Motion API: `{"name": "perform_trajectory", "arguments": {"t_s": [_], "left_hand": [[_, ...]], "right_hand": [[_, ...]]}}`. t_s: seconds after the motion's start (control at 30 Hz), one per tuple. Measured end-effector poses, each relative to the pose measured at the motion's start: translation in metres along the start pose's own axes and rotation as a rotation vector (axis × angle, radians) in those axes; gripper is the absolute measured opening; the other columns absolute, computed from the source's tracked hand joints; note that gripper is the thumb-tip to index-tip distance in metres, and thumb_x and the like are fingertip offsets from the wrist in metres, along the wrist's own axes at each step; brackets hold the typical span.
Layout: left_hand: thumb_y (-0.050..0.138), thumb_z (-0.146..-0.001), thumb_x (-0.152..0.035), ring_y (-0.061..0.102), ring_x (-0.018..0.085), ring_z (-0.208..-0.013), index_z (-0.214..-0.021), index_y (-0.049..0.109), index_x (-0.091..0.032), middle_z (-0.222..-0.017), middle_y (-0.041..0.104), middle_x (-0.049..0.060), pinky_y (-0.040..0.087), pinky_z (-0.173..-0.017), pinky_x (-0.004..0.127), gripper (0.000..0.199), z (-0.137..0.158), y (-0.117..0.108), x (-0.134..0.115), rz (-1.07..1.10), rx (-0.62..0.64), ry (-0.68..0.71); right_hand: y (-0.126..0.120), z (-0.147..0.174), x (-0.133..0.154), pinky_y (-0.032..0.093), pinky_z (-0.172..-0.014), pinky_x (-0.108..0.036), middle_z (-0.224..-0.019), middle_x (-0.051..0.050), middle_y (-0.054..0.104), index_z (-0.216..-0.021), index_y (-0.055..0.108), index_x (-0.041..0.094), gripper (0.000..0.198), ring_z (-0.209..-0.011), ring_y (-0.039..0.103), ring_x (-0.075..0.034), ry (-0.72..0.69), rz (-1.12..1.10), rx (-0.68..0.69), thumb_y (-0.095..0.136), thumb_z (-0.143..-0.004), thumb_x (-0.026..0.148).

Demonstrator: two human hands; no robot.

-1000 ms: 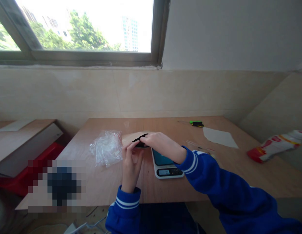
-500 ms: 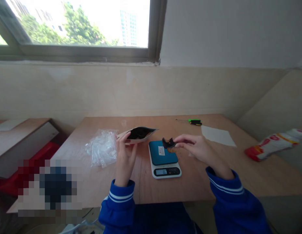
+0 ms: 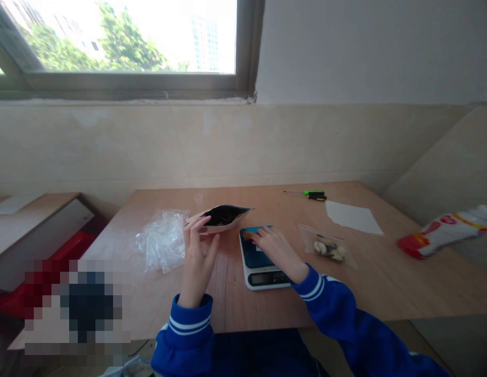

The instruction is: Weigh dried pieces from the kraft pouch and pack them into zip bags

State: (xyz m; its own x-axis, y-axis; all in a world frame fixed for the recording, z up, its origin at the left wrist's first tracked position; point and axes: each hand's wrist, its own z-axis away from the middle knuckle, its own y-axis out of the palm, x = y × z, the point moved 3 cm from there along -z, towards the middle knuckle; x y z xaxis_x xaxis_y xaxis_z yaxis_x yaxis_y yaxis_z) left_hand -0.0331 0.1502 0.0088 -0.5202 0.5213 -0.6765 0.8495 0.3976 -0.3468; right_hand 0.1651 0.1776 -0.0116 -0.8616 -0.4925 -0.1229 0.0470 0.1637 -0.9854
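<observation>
My left hand (image 3: 198,246) is closed on the near left side of an open stand-up pouch (image 3: 223,228), whose mouth faces up and shows a dark inside with brown pieces. To its right lies a kitchen scale (image 3: 256,254) with a blue plate and a white body. Above the plate's far left part, my right hand (image 3: 273,246) has its fingertips together on a small orange-brown dried piece (image 3: 248,235), whose kind I cannot make out. The display is too dim to read.
Clear plastic bags (image 3: 163,241) lie left of the pouch. Right of the scale is a clear zip bag (image 3: 330,248) with pale and dark pieces. Farther off are a screwdriver (image 3: 314,192), a black-and-yellow tool (image 3: 317,198), white paper (image 3: 354,217) and a red-and-white bottle (image 3: 443,233).
My right hand has moved left across the scale. The dark, curled piece it held is out of sight; an orange-brown piece shows at its fingertips. The zip bag on the right is uncovered.
</observation>
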Motion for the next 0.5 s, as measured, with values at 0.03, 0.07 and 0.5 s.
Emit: {"name": "perform_trajectory", "arguments": {"t_s": [0.03, 0.07, 0.5], "left_hand": [[0.058, -0.089, -0.021, 0.058, 0.018, -0.102, -0.128, 0.047, -0.026, -0.128, 0.046, 0.010, 0.055, -0.085, 0.039, 0.041, 0.000, 0.000, 0.000, 0.002, 0.000, 0.002], [0.058, -0.089, -0.021, 0.058, 0.018, -0.100, -0.128, 0.047, -0.026, -0.128, 0.046, 0.010, 0.055, -0.084, 0.039, 0.041, 0.000, 0.001, 0.000, 0.004, -0.002, 0.003], [0.056, -0.090, -0.022, 0.058, 0.016, -0.096, -0.123, 0.050, -0.026, -0.127, 0.046, 0.010, 0.056, -0.082, 0.036, 0.034, 0.003, -0.001, -0.002, 0.000, 0.030, -0.026]], "right_hand": [[0.004, 0.003, 0.000, 0.047, -0.075, -0.037, -0.096, -0.013, 0.069, -0.107, 0.067, 0.016, 0.022, -0.092, 0.064, -0.027, -0.005, 0.023, -0.013, 0.054, -0.090, 0.011], [0.009, 0.006, -0.001, 0.047, -0.076, -0.037, -0.097, -0.013, 0.069, -0.107, 0.067, 0.017, 0.021, -0.091, 0.064, -0.027, -0.012, 0.042, -0.027, 0.055, -0.090, 0.012], [0.031, 0.048, -0.025, 0.051, -0.083, -0.042, -0.105, -0.013, 0.069, -0.113, 0.065, 0.017, 0.029, -0.099, 0.065, -0.028, -0.001, -0.036, -0.097, 0.064, -0.088, 0.031]]}}
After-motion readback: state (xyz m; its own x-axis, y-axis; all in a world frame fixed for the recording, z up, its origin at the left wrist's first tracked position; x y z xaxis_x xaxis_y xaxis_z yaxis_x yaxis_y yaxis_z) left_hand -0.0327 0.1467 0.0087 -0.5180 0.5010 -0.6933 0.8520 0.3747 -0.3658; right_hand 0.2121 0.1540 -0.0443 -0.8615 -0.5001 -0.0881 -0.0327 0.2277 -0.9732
